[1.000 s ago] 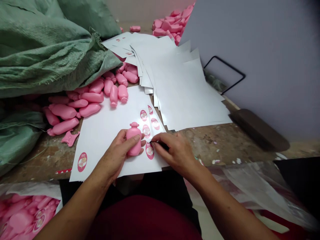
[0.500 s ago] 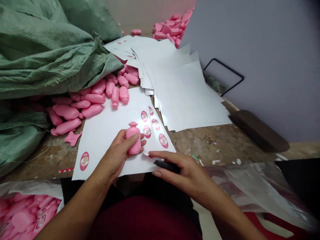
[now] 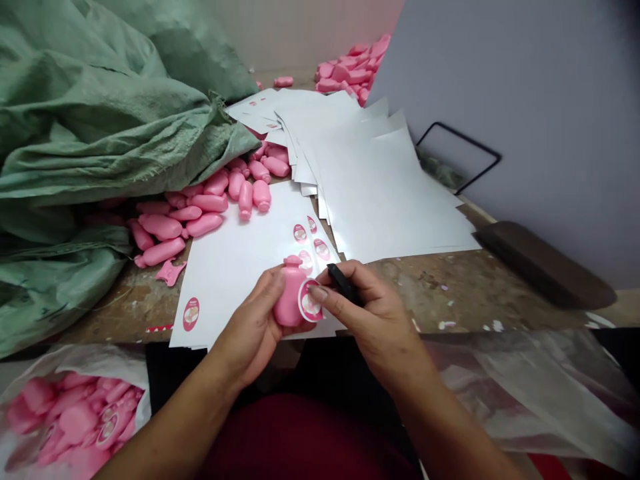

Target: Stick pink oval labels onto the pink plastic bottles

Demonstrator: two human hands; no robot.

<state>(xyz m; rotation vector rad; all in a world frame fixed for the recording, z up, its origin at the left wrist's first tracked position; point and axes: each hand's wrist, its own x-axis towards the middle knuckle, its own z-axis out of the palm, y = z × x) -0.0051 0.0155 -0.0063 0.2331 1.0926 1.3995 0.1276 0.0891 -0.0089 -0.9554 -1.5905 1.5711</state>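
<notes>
Pink bottle (image 3: pixel 287 303): held upright-looking, neck toward the far edge, above the sticker sheet (image 3: pixel 240 260) at the near edge of the bench (image 3: pixel 415 280).
Left grip (image 3: pixel 253 327): closed round the bottle, thumb along its left side, fingers reaching beneath.
Right grip (image 3: pixel 375 310): pinching an oval sticker (image 3: pixel 308 308) against or just over the bottle's right side; whether it sticks there I cannot tell. A black tool (image 3: pixel 344 283) lies in the same hand.
Bottle handling: probably light, stiff, smooth plastic, a bit slippery; best taken by its narrow sides, leaving the broad face free.
Sticker handling: likely thin, floppy and tacky, quick to crease; best held at its rim.
Beside the sheet: loose bottles (image 3: pixel 160 227) by the green sack (image 3: pixel 125 133), toward the bench's left edge.
</notes>
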